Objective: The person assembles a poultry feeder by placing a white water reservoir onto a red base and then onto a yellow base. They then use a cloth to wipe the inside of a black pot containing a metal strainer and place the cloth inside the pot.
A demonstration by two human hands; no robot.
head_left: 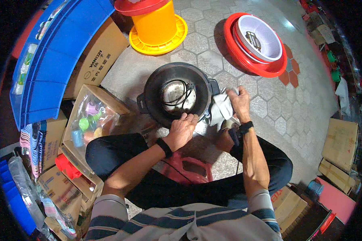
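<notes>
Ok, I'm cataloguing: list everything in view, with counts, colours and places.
pot: 1, black, centre
round patch: 1, whitish, inside pot
cord: 1, black, inside pot
cloth: 1, whitish, right of pot
tub: 1, yellow and red, beyond pot
basins: several, red and white, upper right
bins: at least 2, blue, left side
boxes: several, brown, both sides
clear bag: 1, multicoloured contents, left
stool: 1, red, between legs
edge clutter: many, mixed, both edges
wristbands: 2, black, wrists
legs: 2, dark-trousered, nearest
left hand: 1, bare, pot's near rim
right hand: 1, bare, on cloth
</notes>
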